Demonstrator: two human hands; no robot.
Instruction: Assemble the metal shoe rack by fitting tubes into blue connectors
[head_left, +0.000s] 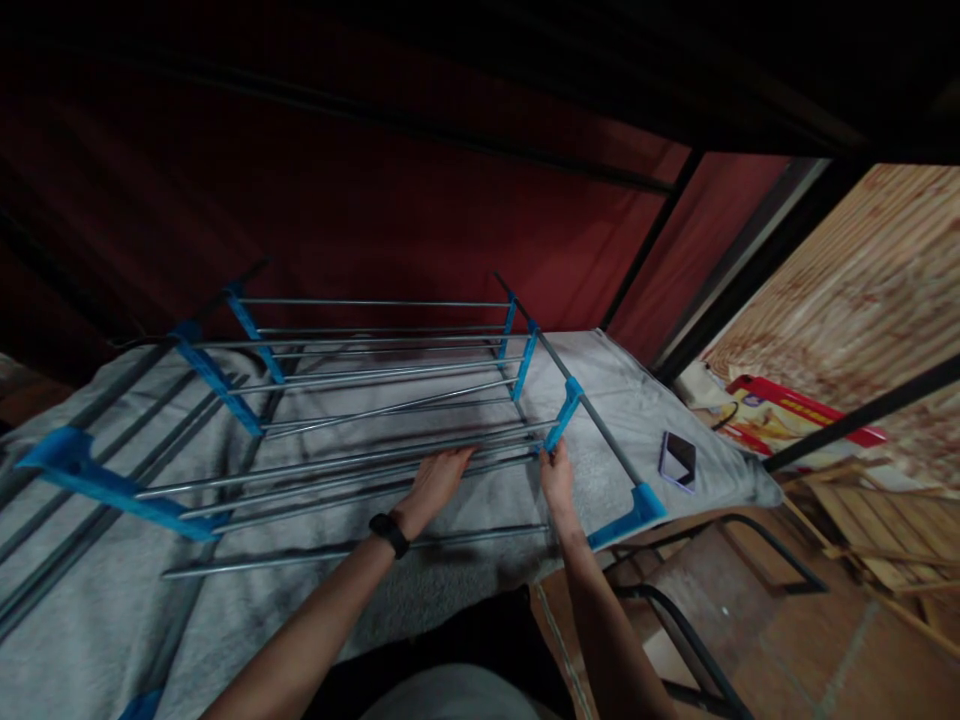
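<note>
A rack of metal tubes and blue plastic brackets stands on a grey blanket (450, 590). My left hand (439, 485), with a black band at the wrist, is closed on a metal tube (397, 477) low on the rack's near side. At the right end of that row, my right hand (556, 480) grips the lower part of a blue bracket (564, 415), where tube ends meet it. Fingertips of both hands are partly hidden behind the parts. Opposite, the tubes run to a long blue bracket (127, 487). One loose tube (352, 553) lies nearer to me.
A phone (678, 461) lies on the blanket at the right. Another blue corner bracket (637, 508) sits at the near right. Beyond the bed are a dark metal chair frame (772, 550), a red and yellow box (787, 415) and wooden slats (877, 525). Red cloth (375, 210) hangs behind the rack.
</note>
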